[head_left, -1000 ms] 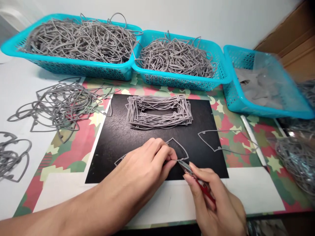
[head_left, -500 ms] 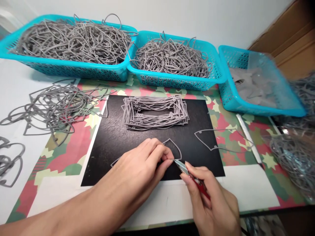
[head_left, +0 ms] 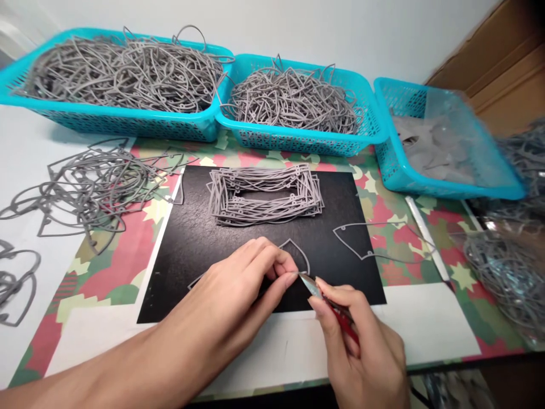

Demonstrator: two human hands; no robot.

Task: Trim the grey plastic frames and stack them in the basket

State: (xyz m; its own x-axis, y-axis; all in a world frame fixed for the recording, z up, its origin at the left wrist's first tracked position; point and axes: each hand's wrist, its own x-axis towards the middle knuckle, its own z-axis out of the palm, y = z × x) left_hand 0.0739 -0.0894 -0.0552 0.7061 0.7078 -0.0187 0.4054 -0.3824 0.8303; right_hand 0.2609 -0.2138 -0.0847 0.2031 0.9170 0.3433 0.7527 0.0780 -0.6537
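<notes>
My left hand (head_left: 247, 278) pinches a thin grey gasket outline (head_left: 298, 253) that lies on the black mat (head_left: 191, 250). My right hand (head_left: 357, 341) grips small red-handled snips (head_left: 327, 298), whose metal tip touches the gasket right at my left fingertips. A neat stack of trimmed grey gaskets (head_left: 266, 193) rests at the back of the mat. One single gasket (head_left: 370, 238) lies on the mat's right edge.
Three turquoise baskets line the back: left basket (head_left: 128, 122) and middle basket (head_left: 298, 142) hold tangled gaskets, right basket (head_left: 395, 170) holds grey scraps. Loose gaskets (head_left: 89, 187) sprawl at left. A bagged pile (head_left: 506, 272) sits at right.
Both hands have stayed together at the gasket, with only small shifts; the view has drifted slightly, so everything sits a little further left.
</notes>
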